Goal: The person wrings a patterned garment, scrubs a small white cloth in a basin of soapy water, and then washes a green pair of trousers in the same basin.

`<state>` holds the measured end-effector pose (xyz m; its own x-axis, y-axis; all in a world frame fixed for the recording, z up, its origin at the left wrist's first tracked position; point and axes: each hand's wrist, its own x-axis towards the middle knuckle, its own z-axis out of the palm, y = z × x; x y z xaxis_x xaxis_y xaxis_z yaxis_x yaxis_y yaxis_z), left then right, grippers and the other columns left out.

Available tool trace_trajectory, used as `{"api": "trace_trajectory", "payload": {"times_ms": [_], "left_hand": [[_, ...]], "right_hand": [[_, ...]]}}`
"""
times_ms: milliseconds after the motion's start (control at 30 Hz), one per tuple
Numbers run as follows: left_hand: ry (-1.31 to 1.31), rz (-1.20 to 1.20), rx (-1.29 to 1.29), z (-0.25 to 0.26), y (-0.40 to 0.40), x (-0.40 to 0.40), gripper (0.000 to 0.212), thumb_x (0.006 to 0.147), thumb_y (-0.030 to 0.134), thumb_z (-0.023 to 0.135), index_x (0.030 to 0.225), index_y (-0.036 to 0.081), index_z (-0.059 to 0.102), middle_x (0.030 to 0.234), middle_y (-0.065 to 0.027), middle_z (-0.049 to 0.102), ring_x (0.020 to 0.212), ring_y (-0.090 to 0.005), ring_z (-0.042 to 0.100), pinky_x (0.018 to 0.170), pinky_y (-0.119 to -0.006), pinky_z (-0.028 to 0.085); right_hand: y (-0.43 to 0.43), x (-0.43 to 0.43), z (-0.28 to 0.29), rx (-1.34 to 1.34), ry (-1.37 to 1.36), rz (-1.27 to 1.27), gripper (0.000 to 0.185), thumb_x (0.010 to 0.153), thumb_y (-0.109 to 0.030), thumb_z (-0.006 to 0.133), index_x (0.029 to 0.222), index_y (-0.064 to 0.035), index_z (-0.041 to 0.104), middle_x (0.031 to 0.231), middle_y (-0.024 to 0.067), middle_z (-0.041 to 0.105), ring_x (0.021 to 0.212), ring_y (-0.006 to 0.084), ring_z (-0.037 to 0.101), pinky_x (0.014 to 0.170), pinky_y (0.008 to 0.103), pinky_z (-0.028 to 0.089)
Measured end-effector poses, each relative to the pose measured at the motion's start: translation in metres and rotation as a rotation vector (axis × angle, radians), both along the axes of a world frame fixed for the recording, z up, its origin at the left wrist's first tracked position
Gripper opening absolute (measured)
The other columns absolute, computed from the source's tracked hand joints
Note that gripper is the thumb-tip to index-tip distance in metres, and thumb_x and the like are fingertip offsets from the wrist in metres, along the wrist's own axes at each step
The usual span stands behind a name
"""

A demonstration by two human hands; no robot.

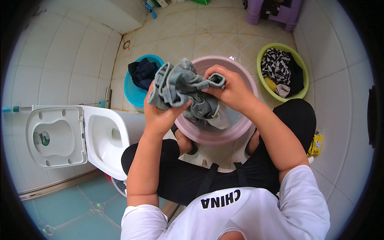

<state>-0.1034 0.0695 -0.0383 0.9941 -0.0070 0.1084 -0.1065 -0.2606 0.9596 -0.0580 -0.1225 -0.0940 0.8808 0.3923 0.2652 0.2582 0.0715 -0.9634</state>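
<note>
A bunched light-blue denim garment (186, 87) is lifted over a pink plastic basin (222, 139) that stands on the floor between my feet. My left hand (163, 115) grips its folded left side. On the right, my right hand (229, 87) pinches an opening in the cloth, perhaps a hem or cuff, between thumb and fingers. A pale cloth part (220, 118) hangs from the bundle down into the basin. Water (238, 117) shows inside the basin, partly hidden by the garment and my hands.
A blue basin (130, 93) with dark clothes (144, 73) stands at left, near an open white toilet (105, 141). To the right, a yellow-green basin (306, 75) holds black-and-white patterned cloth (276, 66) and other laundry. A purple plastic stool (255, 13) stands by the back right wall.
</note>
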Motion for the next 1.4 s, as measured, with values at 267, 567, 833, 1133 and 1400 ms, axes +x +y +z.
{"api": "trace_trajectory", "payload": {"times_ms": [267, 567, 833, 1133, 1400], "left_hand": [[0.022, 0.044, -0.162, -0.017, 0.001, 0.003, 0.054, 0.066, -0.005, 0.071, 0.113, 0.003, 0.047, 0.103, -0.0042, 0.058, 0.094, -0.0134, 0.054, 0.085, -0.027, 0.043], [0.062, -0.182, 0.019, -0.02, -0.004, 0.006, 0.083, 0.056, 0.016, 0.083, 0.123, 0.003, 0.035, 0.119, -0.0088, 0.047, 0.109, -0.0194, 0.047, 0.093, -0.032, 0.038], [-0.028, -0.025, 0.039, -0.018, -0.034, 0.004, 0.048, 0.066, 0.011, 0.074, 0.107, 0.001, 0.052, 0.1, -0.0056, 0.059, 0.09, -0.0142, 0.056, 0.08, -0.027, 0.045], [0.139, 0.387, -0.526, -0.031, 0.008, 0.029, 0.029, 0.071, 0.0, 0.066, 0.099, 0.002, 0.059, 0.094, -0.0057, 0.061, 0.084, -0.0166, 0.058, 0.075, -0.029, 0.047], [0.159, 0.43, -0.597, -0.036, 0.013, 0.029, 0.034, 0.069, -0.002, 0.068, 0.101, 0.002, 0.057, 0.097, -0.007, 0.06, 0.086, -0.0181, 0.059, 0.077, -0.03, 0.048]], "right_hand": [[-0.001, -0.005, 0.016, -0.195, -0.144, -0.257, 0.024, 0.072, -0.014, 0.07, 0.089, -0.0061, 0.055, 0.08, 0.0108, 0.059, 0.071, 0.0279, 0.057, 0.064, 0.0319, 0.044], [0.004, 0.0, 0.032, -0.125, -0.292, -0.124, 0.02, 0.07, -0.007, 0.07, 0.085, -0.008, 0.056, 0.095, 0.0067, 0.049, 0.082, 0.0231, 0.054, 0.069, 0.0294, 0.044], [0.005, 0.008, 0.034, -0.177, -0.466, -0.024, 0.026, 0.068, -0.011, 0.072, 0.089, -0.0084, 0.056, 0.101, 0.0073, 0.044, 0.094, 0.0265, 0.046, 0.08, 0.0352, 0.042], [-0.017, -0.005, -0.033, -0.447, 0.627, -0.081, 0.049, 0.078, -0.04, 0.065, 0.108, -0.0042, 0.049, 0.096, 0.0115, 0.053, 0.088, 0.0245, 0.053, 0.078, 0.0359, 0.045], [0.014, -0.03, -0.033, 0.151, 1.01, -0.029, 0.023, 0.085, -0.019, 0.06, 0.097, -0.0007, 0.053, 0.086, 0.0051, 0.057, 0.068, 0.0082, 0.053, 0.058, 0.0183, 0.045]]}}
